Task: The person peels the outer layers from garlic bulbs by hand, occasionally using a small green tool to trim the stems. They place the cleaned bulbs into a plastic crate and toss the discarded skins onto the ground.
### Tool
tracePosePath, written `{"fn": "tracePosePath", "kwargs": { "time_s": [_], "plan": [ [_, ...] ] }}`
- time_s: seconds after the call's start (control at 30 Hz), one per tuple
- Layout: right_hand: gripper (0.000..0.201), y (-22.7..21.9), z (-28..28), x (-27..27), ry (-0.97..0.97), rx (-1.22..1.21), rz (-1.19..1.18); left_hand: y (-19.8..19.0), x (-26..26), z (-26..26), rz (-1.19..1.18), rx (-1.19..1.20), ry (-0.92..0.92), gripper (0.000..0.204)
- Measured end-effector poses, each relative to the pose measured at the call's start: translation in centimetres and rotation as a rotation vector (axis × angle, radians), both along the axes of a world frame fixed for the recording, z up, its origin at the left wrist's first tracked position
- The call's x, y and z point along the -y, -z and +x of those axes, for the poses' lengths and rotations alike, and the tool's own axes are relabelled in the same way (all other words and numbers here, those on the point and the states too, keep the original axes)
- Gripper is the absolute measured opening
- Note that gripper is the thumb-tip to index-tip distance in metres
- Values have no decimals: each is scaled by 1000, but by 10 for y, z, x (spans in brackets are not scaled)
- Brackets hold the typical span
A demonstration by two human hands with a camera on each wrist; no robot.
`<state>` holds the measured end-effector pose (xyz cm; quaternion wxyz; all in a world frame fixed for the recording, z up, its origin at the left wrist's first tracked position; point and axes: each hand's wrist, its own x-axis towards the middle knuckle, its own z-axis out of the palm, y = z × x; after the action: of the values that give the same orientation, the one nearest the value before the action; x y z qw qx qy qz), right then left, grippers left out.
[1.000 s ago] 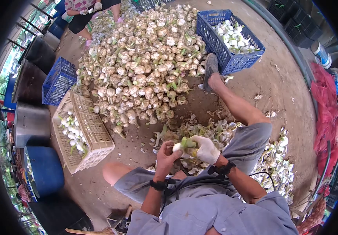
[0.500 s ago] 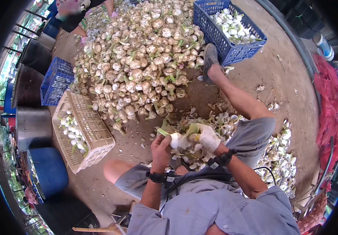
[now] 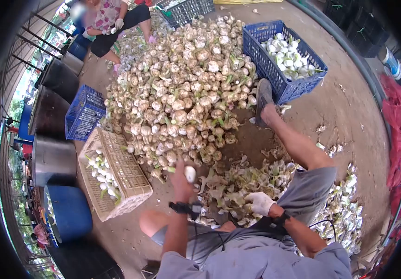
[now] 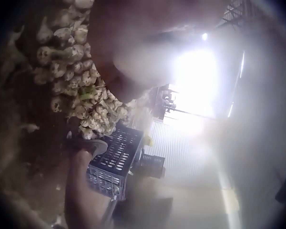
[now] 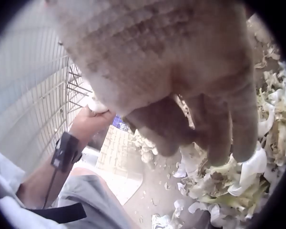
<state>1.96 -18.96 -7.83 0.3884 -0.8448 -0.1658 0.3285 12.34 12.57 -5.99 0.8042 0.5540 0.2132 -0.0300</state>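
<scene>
a peeled white bulb (image 3: 190,174) sits gripped in the left hand (image 3: 182,179), held out near the cream basket (image 3: 130,174). the gloved right hand (image 3: 258,202) hangs over the husk pile (image 3: 228,186), fingers (image 5: 219,129) loosely curled, holding nothing.

white bulb (image 3: 190,173), white-gloved right hand (image 3: 259,202), blue crate (image 3: 284,60)

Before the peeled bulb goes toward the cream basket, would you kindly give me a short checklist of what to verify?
1. Left hand grips the peeled bulb: ok.
2. Cream basket lies beside the left knee, tipped on its side, mouth in view: ok.
3. Room left in the basket among the white bulbs: ok.
4. Gloved right hand holds nothing, resting over the peels: ok.
5. Bulb fully peeled all round: cannot tell.
</scene>
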Motion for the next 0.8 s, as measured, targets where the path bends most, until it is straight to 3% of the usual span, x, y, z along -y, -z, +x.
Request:
{"fn": "tracePosePath", "kwargs": {
  "time_s": [0.03, 0.07, 0.1, 0.13, 0.17, 0.2, 0.27, 0.3, 0.37, 0.4, 0.47, 0.5, 0.57, 0.63, 0.7, 0.73, 0.8],
  "plan": [
    [40, -34, 13, -3, 62, -151, -23, -10, 9, 32, 88, 58, -255, 22],
    [41, -51, 23, -5, 127, -303, -45, -14, -3, 58, 231, 84, -197, 12],
    [50, -29, 17, -1, 73, -134, -80, 2, -17, 90, 410, 253, -166, 14],
    [50, -22, 11, 0, 82, -130, -85, 13, -30, 119, 531, 334, -102, 20],
    [52, -17, 6, 2, 144, -87, -27, 40, -50, 149, 909, 426, -79, 29],
    [53, -15, 6, 5, 205, -41, 29, 51, -54, 171, 1046, 487, -71, 32],
    [55, -19, 9, 10, 206, -141, 38, 54, -55, 192, 1310, 200, 94, 29],
    [54, -19, 8, 10, 217, -129, 40, 59, -50, 195, 1303, 206, 101, 29],
    [49, -26, 12, 7, 222, -120, 55, 50, -39, 185, 1605, 326, 44, 27],
    [49, -33, 20, 3, 223, -123, 57, 44, -34, 171, 1607, 325, 47, 27],
    [48, -48, 38, -11, 171, -50, -59, 20, -15, 128, 1512, 398, 265, 30],
    [50, -59, 44, -21, 225, 121, -31, 11, -4, 103, 1428, 419, 343, 31],
    [50, -85, 66, -44, 158, 324, -63, -20, 26, 48, 1317, 389, 520, 37],
    [34, -104, 81, -65, 58, 355, -194, -52, 50, -1, 1290, 337, 615, 42],
    [21, -108, 81, -72, -38, 394, -290, -71, 59, -37, 800, 265, 632, 47],
    [21, -111, 78, -70, -40, 396, -290, -83, 58, -47, 800, 265, 629, 47],
    [21, -115, 68, -63, -42, 348, -90, -102, 51, -67, 336, 89, 492, 49]
  ]
}}
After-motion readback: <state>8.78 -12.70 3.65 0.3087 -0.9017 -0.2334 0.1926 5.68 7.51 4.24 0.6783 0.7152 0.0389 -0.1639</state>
